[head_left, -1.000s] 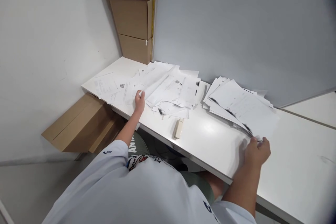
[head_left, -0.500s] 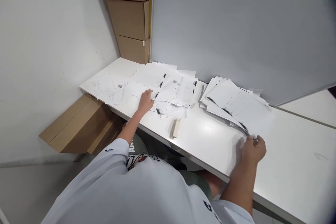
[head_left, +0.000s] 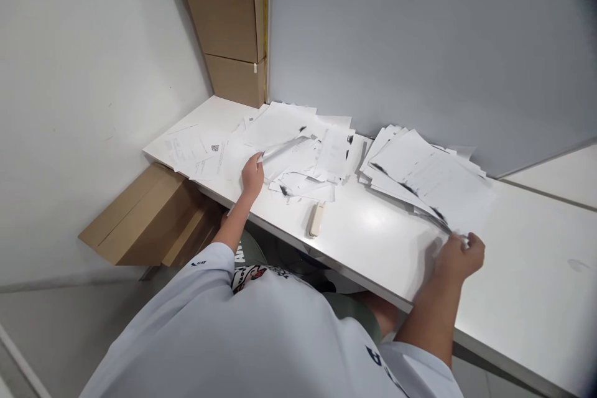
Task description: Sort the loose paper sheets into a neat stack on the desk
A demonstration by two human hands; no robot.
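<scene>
Left hand (head_left: 252, 177): fingers closed in a pinch on the edge of a curled sheet of paper (head_left: 282, 149), which rises off a loose spread of papers (head_left: 298, 158). Right hand (head_left: 457, 259): fingers grasping the corner of a fanned stack of papers (head_left: 431, 180), dark smudges along its edges. Between the hands, touching neither: one beige stapler (head_left: 316, 219), lying on a white desk (head_left: 373, 242). At the desk's far left end: one sheet with a QR code (head_left: 214, 147). Behind the desk: three stacked cardboard boxes (head_left: 228, 18) beside a grey board (head_left: 420, 43). Below the desk's near edge, left: one flat cardboard box (head_left: 144, 217).
</scene>
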